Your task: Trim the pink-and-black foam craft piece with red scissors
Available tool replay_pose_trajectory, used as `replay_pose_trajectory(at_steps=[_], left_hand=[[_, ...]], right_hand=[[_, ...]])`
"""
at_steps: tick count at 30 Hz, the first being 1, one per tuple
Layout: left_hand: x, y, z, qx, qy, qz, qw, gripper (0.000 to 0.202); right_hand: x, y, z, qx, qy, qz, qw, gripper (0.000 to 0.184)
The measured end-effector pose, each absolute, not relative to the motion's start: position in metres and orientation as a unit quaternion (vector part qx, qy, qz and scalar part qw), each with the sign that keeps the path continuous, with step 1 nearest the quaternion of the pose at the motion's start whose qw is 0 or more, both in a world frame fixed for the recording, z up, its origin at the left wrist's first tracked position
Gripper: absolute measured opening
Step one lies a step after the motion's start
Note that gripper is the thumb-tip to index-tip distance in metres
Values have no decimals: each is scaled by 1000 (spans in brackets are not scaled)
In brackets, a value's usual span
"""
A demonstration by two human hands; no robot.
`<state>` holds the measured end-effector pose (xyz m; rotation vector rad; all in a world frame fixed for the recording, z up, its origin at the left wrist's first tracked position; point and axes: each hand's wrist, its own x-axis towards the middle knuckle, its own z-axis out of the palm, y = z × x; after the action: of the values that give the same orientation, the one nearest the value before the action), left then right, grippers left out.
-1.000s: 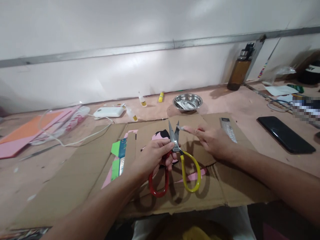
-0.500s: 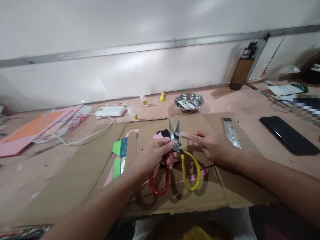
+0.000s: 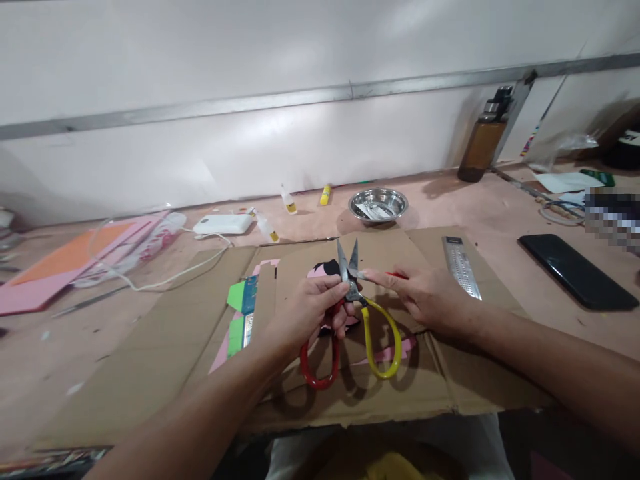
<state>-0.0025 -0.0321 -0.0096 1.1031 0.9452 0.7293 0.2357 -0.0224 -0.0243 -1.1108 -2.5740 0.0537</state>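
Observation:
My left hand (image 3: 323, 303) is closed round the pivot of a pair of scissors (image 3: 353, 289). The blades are spread and point away from me. One handle loop is red, the other yellow, and both hang toward the front. My right hand (image 3: 425, 293) holds a slim tool with a red part (image 3: 399, 275), its index finger stretched along it. A pale metal tip touches or lies very near the scissor blades; the tool's kind is mostly hidden. Under the hands lies a pink and black cutout (image 3: 327, 268), partly covered, on a cardboard sheet (image 3: 165, 347).
A steel ruler (image 3: 461, 267) lies right of my hands, a black phone (image 3: 577, 271) farther right. Behind stand a steel bowl (image 3: 379, 205), small glue bottles (image 3: 289, 200), a yellow glue stick (image 3: 325, 195) and a brown bottle (image 3: 484, 143). A white power bank (image 3: 223, 224) trails a cable.
The view has shifted very slightly. Both hands, the scissors and the slim tool keep nearly the same places.

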Motion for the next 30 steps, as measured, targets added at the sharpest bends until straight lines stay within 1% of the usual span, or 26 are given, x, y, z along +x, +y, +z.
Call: replay_pose_trajectory(at_steps=[9, 11, 12, 14, 16, 17, 19, 21, 23, 25, 30], left_hand=[[-1, -34, -9, 500, 426, 321, 682, 23], [-1, -34, -8, 500, 432, 317, 680, 24], [-1, -34, -7, 499, 434, 316, 680, 24], [-2, -34, -5, 489, 438, 329, 679, 21], [-1, -34, -2, 463, 445, 355, 680, 19], [-1, -33, -1, 450, 445, 366, 683, 20], [0, -34, 1, 432, 435, 378, 694, 22], [1, -35, 2, 420, 425, 385, 703, 23], [2, -35, 2, 411, 426, 390, 705, 20], [2, -35, 2, 410, 432, 389, 703, 17], [1, -33, 5, 436, 430, 365, 702, 16]], right_hand=[[237, -21, -25, -391, -906, 4, 161, 70], [238, -16, -24, -419, -893, -8, 166, 67], [238, -14, -23, -432, -883, -3, 184, 64], [235, -13, -21, -439, -858, 55, 263, 55], [229, -17, -18, -441, -812, 161, 347, 49], [226, -20, -16, -448, -786, 218, 366, 49], [218, -29, -14, -463, -745, 312, 364, 47], [212, -37, -12, -445, -736, 383, 337, 40], [210, -40, -12, -434, -730, 402, 342, 31], [212, -40, -12, -443, -726, 385, 358, 24], [219, -38, -12, -458, -739, 346, 351, 19]])
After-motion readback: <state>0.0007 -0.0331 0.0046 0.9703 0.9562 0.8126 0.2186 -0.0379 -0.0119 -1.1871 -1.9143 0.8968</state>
